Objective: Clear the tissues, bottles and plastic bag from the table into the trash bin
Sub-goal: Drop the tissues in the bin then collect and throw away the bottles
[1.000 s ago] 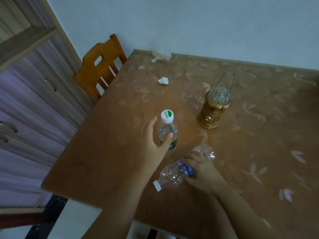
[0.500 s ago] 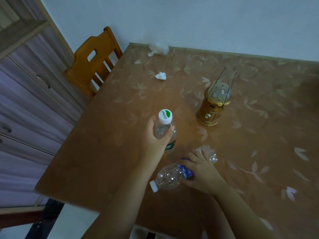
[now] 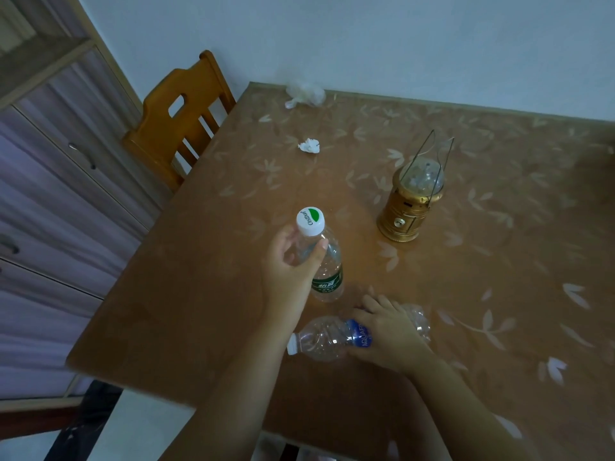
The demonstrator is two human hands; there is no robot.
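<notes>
An upright clear bottle with a white and green cap (image 3: pixel 324 261) stands on the brown table (image 3: pixel 206 261). My left hand (image 3: pixel 293 264) is wrapped around its upper part. A crushed clear bottle with a blue label (image 3: pixel 327 337) lies on its side near the front edge, and my right hand (image 3: pixel 386 334) grips its middle. A crumpled white tissue (image 3: pixel 309 146) lies further back. A clear plastic bag (image 3: pixel 304 93) sits at the table's far edge by the wall. No trash bin is in view.
A gold lantern with a wire handle (image 3: pixel 411 197) stands right of the upright bottle. A wooden chair (image 3: pixel 179 118) is pushed against the table's left side. A cabinet with drawers (image 3: pixel 56 194) fills the left.
My left hand has closed around the upright bottle's neck. My right hand stays on the lying bottle. The camera has shifted slightly.
</notes>
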